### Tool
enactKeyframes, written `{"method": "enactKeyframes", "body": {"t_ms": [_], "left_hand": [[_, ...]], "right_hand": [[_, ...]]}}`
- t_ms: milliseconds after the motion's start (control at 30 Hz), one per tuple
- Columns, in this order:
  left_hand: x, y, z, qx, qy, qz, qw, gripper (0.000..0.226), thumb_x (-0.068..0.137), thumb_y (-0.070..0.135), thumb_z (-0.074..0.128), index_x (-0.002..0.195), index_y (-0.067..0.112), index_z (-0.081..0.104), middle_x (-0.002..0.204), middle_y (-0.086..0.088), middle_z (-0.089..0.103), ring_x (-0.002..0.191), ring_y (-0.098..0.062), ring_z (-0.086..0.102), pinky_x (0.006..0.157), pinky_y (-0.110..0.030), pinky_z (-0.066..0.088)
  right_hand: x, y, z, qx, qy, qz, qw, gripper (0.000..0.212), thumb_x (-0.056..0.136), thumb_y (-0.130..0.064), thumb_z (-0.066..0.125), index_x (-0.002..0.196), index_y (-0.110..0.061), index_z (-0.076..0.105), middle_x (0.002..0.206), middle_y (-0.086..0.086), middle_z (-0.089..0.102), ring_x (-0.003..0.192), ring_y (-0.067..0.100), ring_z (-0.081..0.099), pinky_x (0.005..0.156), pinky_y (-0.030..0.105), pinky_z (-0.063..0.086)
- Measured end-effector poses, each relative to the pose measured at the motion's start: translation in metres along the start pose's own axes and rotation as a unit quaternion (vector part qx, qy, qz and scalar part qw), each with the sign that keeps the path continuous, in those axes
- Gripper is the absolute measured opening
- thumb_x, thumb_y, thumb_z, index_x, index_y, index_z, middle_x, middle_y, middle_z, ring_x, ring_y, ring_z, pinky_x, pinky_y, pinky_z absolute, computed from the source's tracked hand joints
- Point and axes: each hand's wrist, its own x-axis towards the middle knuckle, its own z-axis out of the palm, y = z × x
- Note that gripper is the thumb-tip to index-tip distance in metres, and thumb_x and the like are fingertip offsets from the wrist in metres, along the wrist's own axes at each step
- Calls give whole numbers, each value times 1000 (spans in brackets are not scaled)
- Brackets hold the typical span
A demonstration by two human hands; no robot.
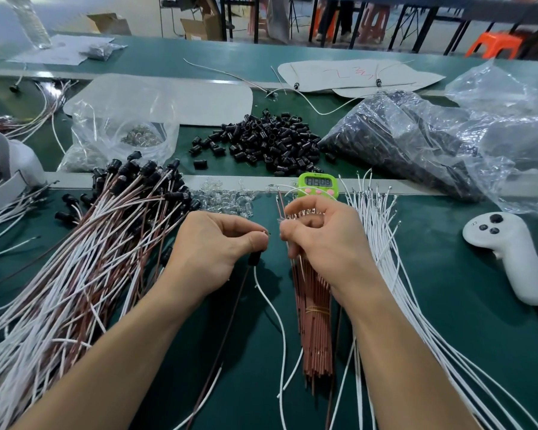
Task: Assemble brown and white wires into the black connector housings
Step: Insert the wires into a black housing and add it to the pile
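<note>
Black connector housing (254, 258): small, cylindrical, pinched in the left hand (218, 243) above mid-desk (448, 305). One brown wire (230, 321) and one white wire (274, 308) trail from it. Right hand (320, 240) grips the banded brown wire bundle (316, 321) alongside.

Both bare forearms reach forward, left hand (218, 246) and right hand (322, 240) curled in pinches, fingertips nearly meeting.

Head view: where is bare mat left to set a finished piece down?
Bare green mat lies between the loose white wires and the white controller. Left is crowded by the assembled wire pile; the brown wire bundle fills the centre.
</note>
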Motion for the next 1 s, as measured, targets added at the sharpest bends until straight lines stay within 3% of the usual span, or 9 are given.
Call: {"method": "enactKeyframes", "body": {"t_ms": [67,167,400,633,800,1000], "left_hand": [[0,-1,1,8,-8,6,1000,18,76,12,87,77,29,82,71,0,78,65,-10,73,65,-19,57],[0,-1,1,8,-15,11,1000,18,76,11,88,78,28,82,70,0,78,64,-11,74,64,-18,55],[-1,-1,2,-14,-3,5,1000,12,74,10,89,76,20,82,70,-2,78,63,-11,73,62,-17,55],[-2,-1,1,-2,-13,17,1000,15,74,10,90,75,24,83,71,-1,78,65,-12,74,63,-19,56],[-3,1,0,45,3,47,998,18,74,12,90,74,29,82,68,7,77,62,-4,72,61,-14,52],[-8,0,3,77,30,81,993,13,77,15,88,87,24,84,73,14,77,68,-4,73,67,-20,59]], "right_hand": [[0,-1,3,12,-6,-5,1000,16,76,-23,76,87,-32,68,65,9,74,51,21,65,50,30,46],[1,-3,5,22,-7,-26,999,10,79,-17,81,80,-22,72,63,8,73,48,21,65,45,24,42],[0,-6,1,42,-23,-27,998,19,83,4,78,76,-12,74,59,8,70,50,18,66,47,22,49],[-6,-10,1,-71,-44,-64,994,17,87,-7,79,76,-19,75,55,1,68,47,12,63,50,22,47],[-7,-10,0,-70,-45,-79,993,18,86,-6,80,75,-20,75,53,-2,66,44,8,58,49,17,43],[-7,-10,4,-69,-24,-101,992,21,85,-6,81,74,-23,74,56,-5,68,46,10,62,50,17,45]]}}
